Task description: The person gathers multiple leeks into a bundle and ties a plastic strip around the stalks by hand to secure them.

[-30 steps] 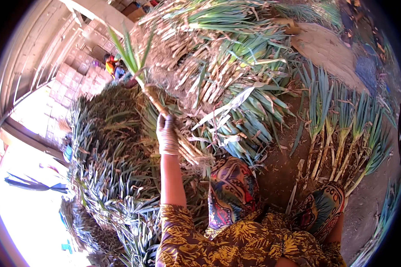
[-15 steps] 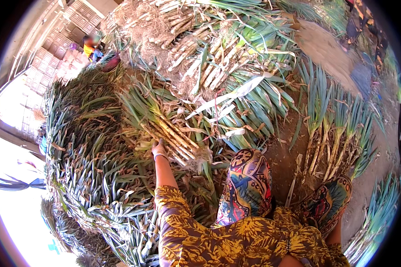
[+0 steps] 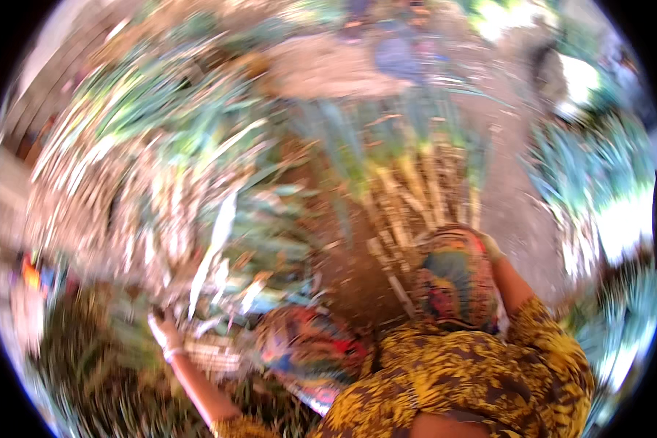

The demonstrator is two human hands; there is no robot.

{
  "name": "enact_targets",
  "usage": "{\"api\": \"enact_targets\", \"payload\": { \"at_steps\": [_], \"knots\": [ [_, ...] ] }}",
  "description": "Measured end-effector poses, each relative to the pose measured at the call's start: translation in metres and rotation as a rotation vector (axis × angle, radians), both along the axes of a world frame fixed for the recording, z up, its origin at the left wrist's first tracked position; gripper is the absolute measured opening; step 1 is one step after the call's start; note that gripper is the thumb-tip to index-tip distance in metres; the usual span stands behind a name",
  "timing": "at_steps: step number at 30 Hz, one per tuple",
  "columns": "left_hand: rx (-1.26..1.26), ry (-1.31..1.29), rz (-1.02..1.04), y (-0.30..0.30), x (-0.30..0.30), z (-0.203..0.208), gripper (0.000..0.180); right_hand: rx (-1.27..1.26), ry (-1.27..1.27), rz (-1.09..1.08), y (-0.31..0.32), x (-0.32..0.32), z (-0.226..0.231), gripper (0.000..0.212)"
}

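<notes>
1. Head view is heavily motion-blurred; fine detail cannot be read.
2. Left hand (image 3: 162, 330): extended to the lower left, a pale band at the wrist. It lies against the base of a bundle of stalks (image 3: 212, 288). Whether the fingers are closed round the bundle or only resting on it cannot be told.
3. Right hand (image 3: 491, 247): raised beside the right knee (image 3: 452, 281), which is covered in patterned cloth. It sits near the lower ends of a row of pale stalks (image 3: 423, 193) lying on the bare ground (image 3: 518, 197). Grip state cannot be told; no stalk is clearly held.
4. Bundle position: directly above and right of the left hand, in contact or very nearly so, leaves pointing up and away from the person. A large heap (image 3: 131, 168) of similar plants lies beyond it on the left.
5. Progress, as a judgement: sorting or stacking of the plants appears to be mid-way. A large heap is already built on the left; the row by the right knee and more green plants (image 3: 598, 182) at the right rim lie apart from it, so much material seems to be left.
</notes>
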State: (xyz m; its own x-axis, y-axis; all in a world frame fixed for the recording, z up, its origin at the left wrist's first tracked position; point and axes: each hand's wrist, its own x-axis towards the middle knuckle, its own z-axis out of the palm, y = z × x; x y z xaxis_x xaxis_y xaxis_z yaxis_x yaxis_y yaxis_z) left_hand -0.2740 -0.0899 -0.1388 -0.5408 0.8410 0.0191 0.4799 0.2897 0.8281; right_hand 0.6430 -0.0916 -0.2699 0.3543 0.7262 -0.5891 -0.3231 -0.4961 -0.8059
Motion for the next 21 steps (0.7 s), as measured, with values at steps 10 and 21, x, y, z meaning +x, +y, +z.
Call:
{"api": "enact_targets", "payload": {
  "at_steps": [10,21],
  "knots": [
    [-0.252,-0.111,-0.994,0.191,0.458,0.065,0.032,0.305,-0.350,-0.097,0.047,-0.002,0.008,0.039],
    [-0.788,-1.052,-0.482,0.163,0.677,-0.162,0.045,-0.268,-0.708,0.186,0.127,0.053,-0.085,0.056]
  ]
}}
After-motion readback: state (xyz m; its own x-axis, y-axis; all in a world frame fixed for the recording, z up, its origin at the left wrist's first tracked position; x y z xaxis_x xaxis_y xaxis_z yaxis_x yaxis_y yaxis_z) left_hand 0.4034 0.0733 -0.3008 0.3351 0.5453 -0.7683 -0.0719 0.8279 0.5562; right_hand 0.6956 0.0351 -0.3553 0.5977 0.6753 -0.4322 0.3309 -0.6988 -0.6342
